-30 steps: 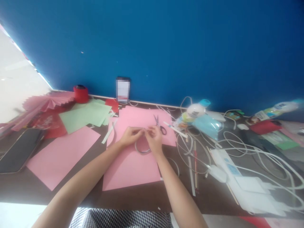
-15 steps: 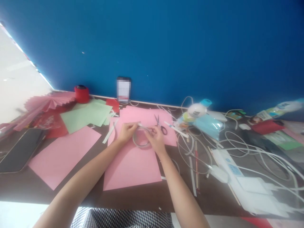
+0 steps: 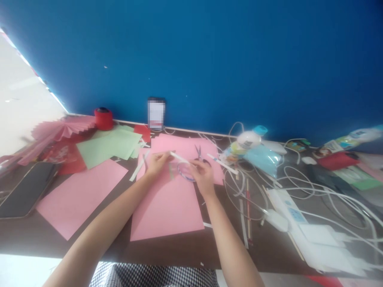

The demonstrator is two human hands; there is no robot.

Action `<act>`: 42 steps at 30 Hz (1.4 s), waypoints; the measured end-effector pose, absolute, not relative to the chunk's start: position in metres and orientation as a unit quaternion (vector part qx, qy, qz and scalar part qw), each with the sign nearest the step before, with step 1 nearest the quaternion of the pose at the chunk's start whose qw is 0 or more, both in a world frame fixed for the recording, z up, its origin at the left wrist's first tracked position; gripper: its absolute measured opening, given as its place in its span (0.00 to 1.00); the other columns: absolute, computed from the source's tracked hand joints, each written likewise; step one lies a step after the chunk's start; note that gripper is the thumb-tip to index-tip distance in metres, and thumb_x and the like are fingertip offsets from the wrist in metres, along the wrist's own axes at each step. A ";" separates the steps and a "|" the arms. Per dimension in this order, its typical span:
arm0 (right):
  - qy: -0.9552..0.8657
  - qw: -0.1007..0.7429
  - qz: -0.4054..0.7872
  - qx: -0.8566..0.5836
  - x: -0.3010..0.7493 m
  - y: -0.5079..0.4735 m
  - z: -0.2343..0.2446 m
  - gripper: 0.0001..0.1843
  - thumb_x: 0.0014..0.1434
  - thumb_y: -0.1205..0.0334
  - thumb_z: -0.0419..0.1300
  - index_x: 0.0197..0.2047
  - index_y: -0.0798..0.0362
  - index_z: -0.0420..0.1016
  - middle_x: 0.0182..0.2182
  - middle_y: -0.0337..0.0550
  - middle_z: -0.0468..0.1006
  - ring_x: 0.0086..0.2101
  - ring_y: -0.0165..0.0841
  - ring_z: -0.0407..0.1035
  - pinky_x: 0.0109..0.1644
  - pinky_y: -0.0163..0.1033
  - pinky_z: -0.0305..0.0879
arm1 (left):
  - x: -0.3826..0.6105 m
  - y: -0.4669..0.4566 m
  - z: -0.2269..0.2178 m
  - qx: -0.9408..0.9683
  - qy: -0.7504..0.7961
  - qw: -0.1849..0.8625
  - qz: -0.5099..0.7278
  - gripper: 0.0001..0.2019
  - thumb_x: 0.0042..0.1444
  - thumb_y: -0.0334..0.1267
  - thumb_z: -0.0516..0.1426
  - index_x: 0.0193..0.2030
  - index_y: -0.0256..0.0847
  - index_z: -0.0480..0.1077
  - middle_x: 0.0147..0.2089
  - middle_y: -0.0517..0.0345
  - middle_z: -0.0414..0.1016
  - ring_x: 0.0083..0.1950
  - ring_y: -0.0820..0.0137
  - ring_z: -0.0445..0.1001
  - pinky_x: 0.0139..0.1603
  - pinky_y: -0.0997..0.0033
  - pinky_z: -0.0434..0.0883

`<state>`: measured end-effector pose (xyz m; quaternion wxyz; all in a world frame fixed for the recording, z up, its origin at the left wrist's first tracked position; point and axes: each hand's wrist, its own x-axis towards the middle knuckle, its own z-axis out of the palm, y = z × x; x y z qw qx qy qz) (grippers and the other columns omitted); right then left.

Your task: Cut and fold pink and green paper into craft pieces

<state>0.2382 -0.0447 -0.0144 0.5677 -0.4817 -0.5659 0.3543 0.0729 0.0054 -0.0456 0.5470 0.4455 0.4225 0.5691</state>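
Between my hands a short length of white tape (image 3: 179,157) is stretched above pink paper (image 3: 167,215). My left hand (image 3: 158,163) pinches its left end. At the other end, the closed fingers of my right hand (image 3: 203,175) hold a thin ring-shaped roll of tape (image 3: 186,177), which hangs just left of the palm. The roll is blurred and partly covered by the fingers. Scissors (image 3: 198,151) lie with parted blades on the pink paper behind my right hand, which hides part of their handles.
Green sheets (image 3: 110,143), another pink sheet (image 3: 85,195) and a dark phone (image 3: 26,189) lie left. A phone (image 3: 156,113) leans on the blue wall. To the right are a blue-capped bottle (image 3: 248,138), tangled white cables (image 3: 335,191) and a power strip (image 3: 289,207).
The tape roll has moved right with my right hand. The white stretch of tape between my hands is longer and more visible. My left hand has shifted slightly left.
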 end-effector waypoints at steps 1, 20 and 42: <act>-0.610 0.555 0.303 -0.478 0.239 -0.046 -0.013 0.06 0.51 0.63 0.61 0.34 0.52 0.76 0.28 0.40 0.76 0.30 0.30 0.70 0.32 0.35 0.67 | 0.073 0.006 -0.046 0.438 0.418 0.553 0.572 0.17 0.47 0.48 0.59 0.33 0.35 0.77 0.43 0.47 0.76 0.44 0.59 0.75 0.48 0.58 0.71; -0.814 0.319 -0.139 -0.464 0.254 -0.046 -0.024 0.18 0.56 0.71 0.51 0.47 0.47 0.74 0.32 0.42 0.75 0.31 0.28 0.67 0.33 0.32 0.60 | 0.074 0.011 -0.046 0.342 0.359 0.646 0.581 0.17 0.44 0.46 0.62 0.34 0.32 0.76 0.42 0.43 0.77 0.44 0.59 0.75 0.52 0.56 0.68; -0.822 0.284 -0.127 -0.477 0.259 -0.042 -0.033 0.22 0.56 0.72 0.50 0.52 0.45 0.70 0.33 0.43 0.72 0.34 0.31 0.65 0.39 0.35 0.61 | 0.074 0.009 -0.042 0.333 0.333 0.675 0.568 0.13 0.46 0.43 0.60 0.34 0.34 0.76 0.41 0.47 0.77 0.49 0.60 0.72 0.53 0.61 0.67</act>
